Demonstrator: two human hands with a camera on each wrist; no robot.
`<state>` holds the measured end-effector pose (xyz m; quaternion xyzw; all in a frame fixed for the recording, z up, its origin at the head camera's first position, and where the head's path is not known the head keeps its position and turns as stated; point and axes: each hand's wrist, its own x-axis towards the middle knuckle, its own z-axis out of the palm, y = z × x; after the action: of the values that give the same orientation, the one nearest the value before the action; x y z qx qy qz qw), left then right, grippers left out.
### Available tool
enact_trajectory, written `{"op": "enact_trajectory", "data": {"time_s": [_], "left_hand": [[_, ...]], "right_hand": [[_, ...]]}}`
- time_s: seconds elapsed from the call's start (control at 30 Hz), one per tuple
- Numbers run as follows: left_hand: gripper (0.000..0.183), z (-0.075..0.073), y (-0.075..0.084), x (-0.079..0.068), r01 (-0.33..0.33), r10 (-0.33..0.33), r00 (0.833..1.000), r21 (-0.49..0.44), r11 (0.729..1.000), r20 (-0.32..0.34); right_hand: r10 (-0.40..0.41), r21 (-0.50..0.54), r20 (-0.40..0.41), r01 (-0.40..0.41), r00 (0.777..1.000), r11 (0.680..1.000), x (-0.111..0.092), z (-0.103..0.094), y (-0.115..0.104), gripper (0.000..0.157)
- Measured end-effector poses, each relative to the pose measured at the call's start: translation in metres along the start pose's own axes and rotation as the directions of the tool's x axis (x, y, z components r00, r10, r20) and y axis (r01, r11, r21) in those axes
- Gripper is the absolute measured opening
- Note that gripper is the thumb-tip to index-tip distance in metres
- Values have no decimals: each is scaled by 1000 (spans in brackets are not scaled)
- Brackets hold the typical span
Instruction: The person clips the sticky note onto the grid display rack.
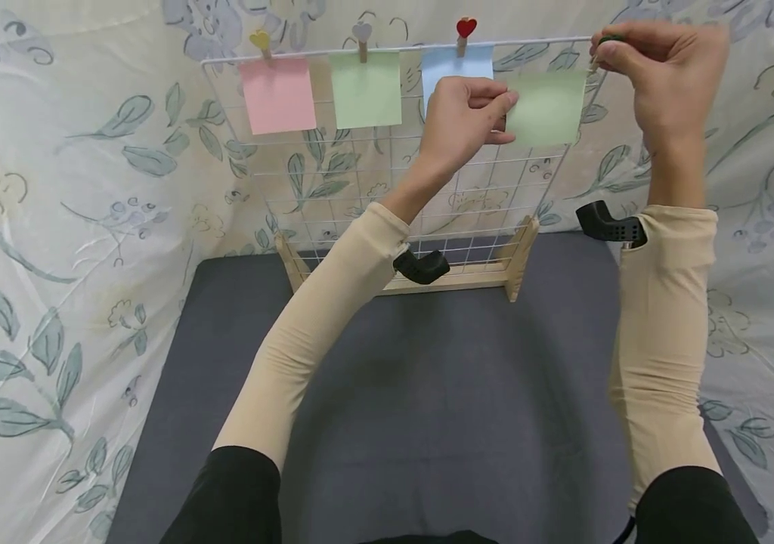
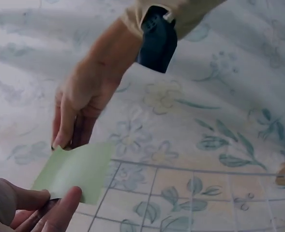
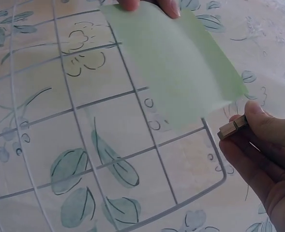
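Observation:
My left hand pinches a light green square of paper by its left edge, between thumb and fingers. The sheet overlaps the top right part of a white wire grid rack. Up at the rack's right corner, my right hand pinches a small wooden clothespin, which has a dark green top in the head view. In the right wrist view, the clothespin's wooden end is close to a corner of the green paper.
Along the rack's top wire hang a pink paper, another green paper and a blue paper, each under a heart-topped clothespin. A wooden base supports the rack on a dark grey table. Floral cloth hangs behind.

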<state>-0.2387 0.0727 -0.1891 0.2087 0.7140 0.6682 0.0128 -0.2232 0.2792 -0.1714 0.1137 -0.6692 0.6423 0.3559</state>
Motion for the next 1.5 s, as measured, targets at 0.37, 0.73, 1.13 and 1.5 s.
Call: {"op": "enact_trajectory", "data": {"time_s": [0.37, 0.73, 1.13, 1.5], "left_hand": [[20, -3, 7, 19, 36, -26, 998, 168, 985, -60], [19, 7, 8, 33, 109, -93, 990, 153, 982, -103], [20, 18, 7, 36, 103, -73, 989, 240, 965, -132], [19, 19, 10, 38, 98, -59, 986, 254, 962, -157]], "right_hand": [[-19, -114, 77, 28, 997, 993, 21, 13, -7, 9], [-4, -212, 152, 37, 988, 977, 31, 23, -3, 14], [-54, -295, 194, 111, 979, 949, 33, 25, 1, 15], [-28, -367, 271, 131, 962, 921, 37, 28, -1, 14]]}}
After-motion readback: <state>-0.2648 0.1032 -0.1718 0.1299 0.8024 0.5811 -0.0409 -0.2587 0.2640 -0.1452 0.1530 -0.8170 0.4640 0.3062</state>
